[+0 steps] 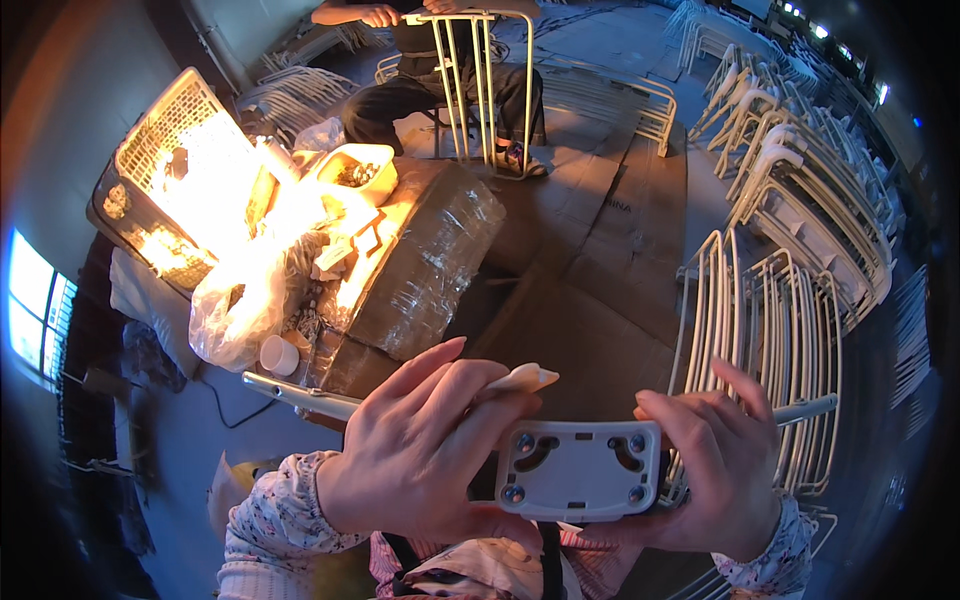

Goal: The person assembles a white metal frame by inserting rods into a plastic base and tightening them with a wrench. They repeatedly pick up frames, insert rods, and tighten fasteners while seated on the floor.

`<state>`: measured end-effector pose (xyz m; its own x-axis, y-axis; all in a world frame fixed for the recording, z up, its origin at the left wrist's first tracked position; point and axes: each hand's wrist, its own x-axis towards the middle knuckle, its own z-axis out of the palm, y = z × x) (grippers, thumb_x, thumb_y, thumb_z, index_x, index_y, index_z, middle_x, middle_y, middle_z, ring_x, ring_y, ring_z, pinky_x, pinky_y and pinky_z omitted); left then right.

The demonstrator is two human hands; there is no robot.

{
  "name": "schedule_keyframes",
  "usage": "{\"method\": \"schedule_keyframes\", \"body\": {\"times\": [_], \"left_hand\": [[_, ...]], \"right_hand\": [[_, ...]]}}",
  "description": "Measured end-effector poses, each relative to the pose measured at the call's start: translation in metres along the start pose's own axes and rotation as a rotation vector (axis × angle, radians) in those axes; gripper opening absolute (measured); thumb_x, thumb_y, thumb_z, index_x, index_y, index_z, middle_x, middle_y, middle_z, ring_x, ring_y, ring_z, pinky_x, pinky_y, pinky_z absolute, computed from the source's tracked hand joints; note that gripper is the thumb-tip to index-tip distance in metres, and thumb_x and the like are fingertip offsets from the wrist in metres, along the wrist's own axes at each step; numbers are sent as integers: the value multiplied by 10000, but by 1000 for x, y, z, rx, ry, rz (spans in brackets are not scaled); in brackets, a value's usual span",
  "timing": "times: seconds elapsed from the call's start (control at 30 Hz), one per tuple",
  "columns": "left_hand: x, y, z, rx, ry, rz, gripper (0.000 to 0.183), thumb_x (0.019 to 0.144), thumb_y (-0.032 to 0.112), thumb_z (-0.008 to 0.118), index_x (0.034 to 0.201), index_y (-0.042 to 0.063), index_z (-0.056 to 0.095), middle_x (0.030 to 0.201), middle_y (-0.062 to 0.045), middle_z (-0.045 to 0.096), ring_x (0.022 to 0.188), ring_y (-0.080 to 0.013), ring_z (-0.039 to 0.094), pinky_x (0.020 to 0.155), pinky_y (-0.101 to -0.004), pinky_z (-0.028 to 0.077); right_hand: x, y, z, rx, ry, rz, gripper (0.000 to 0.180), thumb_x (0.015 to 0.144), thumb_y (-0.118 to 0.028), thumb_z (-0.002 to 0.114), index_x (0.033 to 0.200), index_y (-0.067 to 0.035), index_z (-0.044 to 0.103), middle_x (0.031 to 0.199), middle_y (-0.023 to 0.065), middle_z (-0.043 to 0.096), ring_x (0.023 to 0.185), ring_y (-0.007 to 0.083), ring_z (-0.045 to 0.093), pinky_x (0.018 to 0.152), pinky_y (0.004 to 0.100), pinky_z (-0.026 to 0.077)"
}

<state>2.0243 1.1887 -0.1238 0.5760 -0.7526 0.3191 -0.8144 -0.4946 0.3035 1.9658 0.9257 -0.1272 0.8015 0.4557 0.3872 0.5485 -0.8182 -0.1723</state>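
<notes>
Between my hands, low in the view, is a white plastic plate [579, 469] with a screw or rivet head at each corner and two curved slots. My left hand [427, 442] holds its left side by the thumb and also pinches a small pale pointed piece [525, 377] between its fingers. On the plate's right edge are the fingers and thumb of my right hand [712, 457]. A white metal tube [300, 396] runs behind both hands, and its right end [806, 410] shows past my right hand. Whether it joins the plate is hidden.
Cardboard [585, 300] covers the floor ahead. A bench at left bears a yellowish tub [386, 180] of small metal parts, a clear plastic bag [217, 330] and a white cup [279, 355]. White tube frames [787, 360] stand at right. Across from me a seated person [420, 75] holds another frame [529, 90].
</notes>
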Motion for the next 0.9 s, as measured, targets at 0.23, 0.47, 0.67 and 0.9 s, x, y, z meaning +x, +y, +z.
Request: {"method": "schedule_keyframes", "body": {"times": [0.23, 0.47, 0.67, 0.9], "left_hand": [[0, 6, -1, 29, -37, -52, 804, 652, 614, 829, 1166, 18, 663, 1138, -116, 645, 1014, -259, 675, 1029, -504, 479], [0, 11, -1, 50, -68, -131, 660, 591, 497, 870, 1068, 77, 695, 1128, -70, 698, 1001, -267, 680, 1032, -513, 475], [-1, 11, -1, 30, -61, -147, 611, 588, 433, 874, 1059, 86, 698, 1104, -60, 692, 984, -265, 687, 1019, -519, 487], [0, 11, 1, 4, -39, -140, 627, 586, 462, 890, 1047, 83, 697, 1058, -68, 685, 955, -260, 697, 969, -506, 523]], "right_hand": [[0, -2, 7, 28, 69, -17, 853, 773, -767, 666, 1157, -12, 560, 802, 41, 682, 639, 176, 644, 664, 334, 479], [-2, 0, 10, 49, 167, -39, 635, 898, -563, 636, 1273, -52, 612, 1069, 74, 699, 722, 196, 665, 613, 305, 442], [-2, 5, 14, 120, 250, -117, 513, 895, -496, 676, 1288, -169, 631, 1117, 75, 702, 822, 185, 681, 667, 271, 465], [-5, 4, 8, 72, 188, -180, 430, 894, -407, 707, 1255, -185, 636, 1150, 109, 695, 872, 203, 689, 734, 310, 513]]}}
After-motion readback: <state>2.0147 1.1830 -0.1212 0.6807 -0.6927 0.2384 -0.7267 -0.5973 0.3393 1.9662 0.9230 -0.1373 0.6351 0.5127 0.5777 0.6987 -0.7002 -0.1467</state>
